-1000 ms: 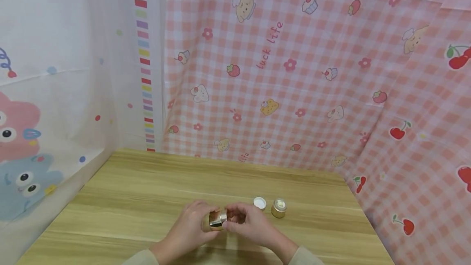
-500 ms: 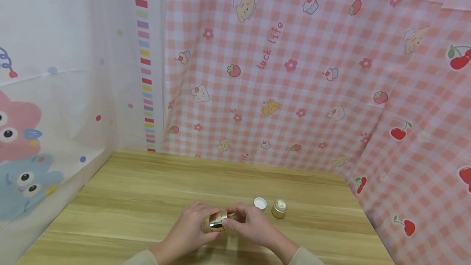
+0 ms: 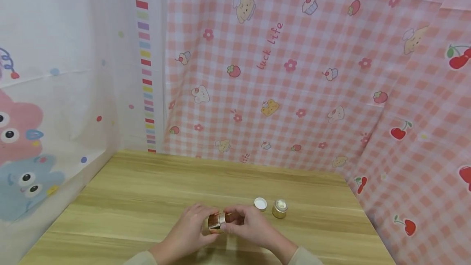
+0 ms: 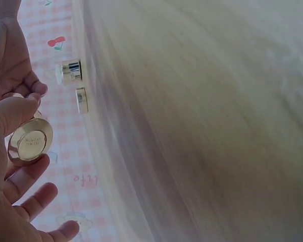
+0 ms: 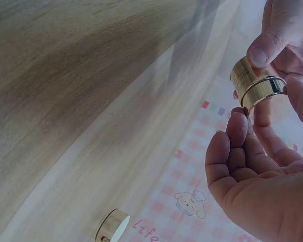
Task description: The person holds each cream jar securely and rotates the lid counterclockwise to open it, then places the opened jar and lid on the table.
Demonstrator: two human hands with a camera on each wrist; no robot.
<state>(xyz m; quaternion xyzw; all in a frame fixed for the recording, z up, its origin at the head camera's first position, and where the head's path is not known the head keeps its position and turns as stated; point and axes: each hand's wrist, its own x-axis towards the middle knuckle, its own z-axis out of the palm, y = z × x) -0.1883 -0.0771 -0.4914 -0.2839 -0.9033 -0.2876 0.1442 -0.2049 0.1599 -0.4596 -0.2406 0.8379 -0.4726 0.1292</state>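
Note:
My left hand [image 3: 189, 227] grips a small shiny gold cosmetic jar [image 3: 213, 222] by its body, tilted sideways above the table. The jar's round base [image 4: 31, 143], with small print, faces the left wrist camera. On the other end sits a gold lid [image 5: 265, 92], pinched between the thumb and fingertips of my right hand [image 3: 252, 225]. A thin seam shows between lid and body in the right wrist view. Beyond my right hand stands a second gold jar [image 3: 279, 212], uncovered, with pale contents. Beside it a loose lid [image 3: 260, 203] lies with its white inside up.
The wood-grain table [image 3: 147, 191] extends around both hands. A pink checked cloth [image 3: 294, 93] hangs at the back and right, and a white patterned cloth [image 3: 73, 93] hangs along the left side.
The fingers of my right hand have shifted slightly at the lid, and the held jar has turned a little. The second jar and loose lid have stayed in place.

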